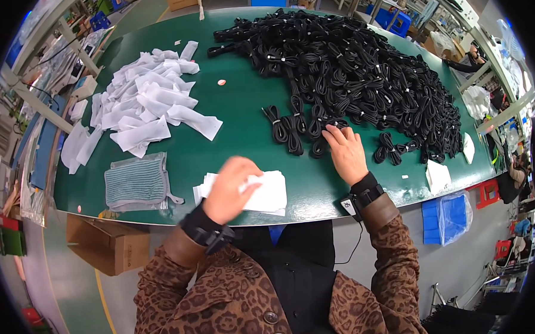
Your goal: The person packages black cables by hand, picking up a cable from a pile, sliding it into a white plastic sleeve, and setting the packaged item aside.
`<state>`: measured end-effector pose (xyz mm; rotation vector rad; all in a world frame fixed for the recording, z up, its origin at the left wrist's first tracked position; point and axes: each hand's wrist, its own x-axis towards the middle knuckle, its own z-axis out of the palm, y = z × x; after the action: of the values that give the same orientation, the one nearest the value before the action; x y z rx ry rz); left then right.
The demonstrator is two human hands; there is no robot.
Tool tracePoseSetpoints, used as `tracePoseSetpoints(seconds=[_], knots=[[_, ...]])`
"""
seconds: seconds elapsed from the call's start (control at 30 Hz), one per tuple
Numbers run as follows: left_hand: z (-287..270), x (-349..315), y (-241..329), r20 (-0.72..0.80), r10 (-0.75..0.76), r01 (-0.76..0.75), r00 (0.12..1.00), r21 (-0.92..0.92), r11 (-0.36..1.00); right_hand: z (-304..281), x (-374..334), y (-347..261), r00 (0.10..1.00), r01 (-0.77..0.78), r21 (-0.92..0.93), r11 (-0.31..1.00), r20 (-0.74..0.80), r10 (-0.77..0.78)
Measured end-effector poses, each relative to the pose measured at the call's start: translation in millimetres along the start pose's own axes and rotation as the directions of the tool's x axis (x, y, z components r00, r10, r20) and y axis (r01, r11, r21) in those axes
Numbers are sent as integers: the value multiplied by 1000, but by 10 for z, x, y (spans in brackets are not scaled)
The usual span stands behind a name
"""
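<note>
My left hand, slightly smeared by motion, is over a stack of flat white sleeves at the near table edge. Its thumb stands apart from the curled fingers, and I see nothing held between them. To the right, my right hand stretches its fingers over a coiled black cable bundle. The fingertips reach the bundle; the thumb is mostly hidden. Several tied bundles lie just left of it, in front of a large heap of black cables.
A loose pile of white sleeves covers the table's left part. Nearer lies a striped grey-green cloth in a clear bag. White pieces lie at the right edge. Below the table are a cardboard box and a blue bin.
</note>
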<state>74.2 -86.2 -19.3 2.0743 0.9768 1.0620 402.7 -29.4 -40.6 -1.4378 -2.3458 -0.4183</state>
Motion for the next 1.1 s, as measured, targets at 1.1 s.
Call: tracePoseSetpoints(seconds=[1.1], knots=[[441, -122, 66, 9, 128, -128, 992, 41, 991, -401, -437, -968, 854, -501, 794, 346, 517, 51]])
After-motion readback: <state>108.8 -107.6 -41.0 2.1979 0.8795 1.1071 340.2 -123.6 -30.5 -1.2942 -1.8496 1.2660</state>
